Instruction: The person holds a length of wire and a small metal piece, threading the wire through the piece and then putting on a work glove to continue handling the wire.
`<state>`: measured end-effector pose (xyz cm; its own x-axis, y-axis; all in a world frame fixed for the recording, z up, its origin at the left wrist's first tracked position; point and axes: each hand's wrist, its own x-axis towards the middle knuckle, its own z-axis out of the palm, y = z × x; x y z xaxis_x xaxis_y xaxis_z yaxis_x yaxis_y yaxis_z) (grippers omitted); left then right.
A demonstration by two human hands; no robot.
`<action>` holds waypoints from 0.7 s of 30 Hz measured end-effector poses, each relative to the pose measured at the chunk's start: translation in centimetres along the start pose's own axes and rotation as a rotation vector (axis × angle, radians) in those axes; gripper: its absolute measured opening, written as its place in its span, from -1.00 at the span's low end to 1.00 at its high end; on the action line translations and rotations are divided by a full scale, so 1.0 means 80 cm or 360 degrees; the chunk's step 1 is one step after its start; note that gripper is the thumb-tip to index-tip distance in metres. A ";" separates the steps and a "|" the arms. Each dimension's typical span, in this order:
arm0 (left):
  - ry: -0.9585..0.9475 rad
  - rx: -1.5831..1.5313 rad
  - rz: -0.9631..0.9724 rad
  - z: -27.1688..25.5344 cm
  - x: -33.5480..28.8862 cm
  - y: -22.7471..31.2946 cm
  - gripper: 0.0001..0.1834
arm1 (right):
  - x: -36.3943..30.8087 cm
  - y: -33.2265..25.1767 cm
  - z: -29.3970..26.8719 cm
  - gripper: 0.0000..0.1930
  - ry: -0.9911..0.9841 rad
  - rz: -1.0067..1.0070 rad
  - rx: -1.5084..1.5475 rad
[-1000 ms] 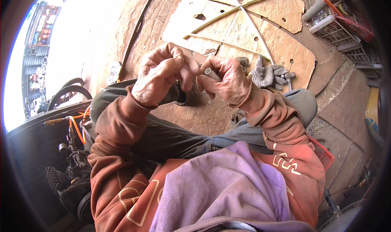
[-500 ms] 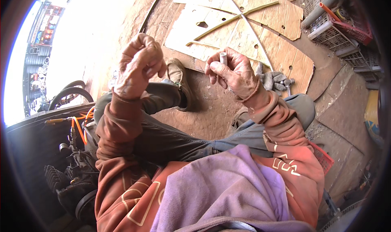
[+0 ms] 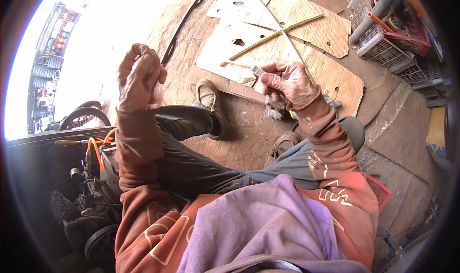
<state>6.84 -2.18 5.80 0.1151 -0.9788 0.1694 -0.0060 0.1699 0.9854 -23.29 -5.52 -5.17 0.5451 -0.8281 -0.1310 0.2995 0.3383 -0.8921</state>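
My right hand is raised in front of the right knee. Thumb and fingers pinch a small pale grey tube, whose end sticks out to the left past the thumb. On the other side my left hand is up in the air, its fingers curled in against the thumb; whatever may be between them does not show. A grey work glove lies on the ground just below the right hand, partly hidden by it.
Ahead lie flat cardboard sheets with holes, and two long thin strips cross on them. Plastic crates stand at the far right. A dark compressor-like machine with an orange hose is at my left.
My left hand has moved left. The right hand has shifted right and slightly down, and the tube has tipped from upright toward the left.
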 end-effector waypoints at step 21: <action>-0.0001 0.0170 -0.0052 -0.153 0.127 -0.004 -0.87 | -0.141 -0.091 -0.128 -0.76 0.0285 -0.0006 -0.0405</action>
<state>20.19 -10.78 7.03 0.1163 -0.9837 0.1371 -0.1080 0.1247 0.9863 -39.60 -3.22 -1.64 0.3911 -0.9023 -0.1815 0.0831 0.2310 -0.9694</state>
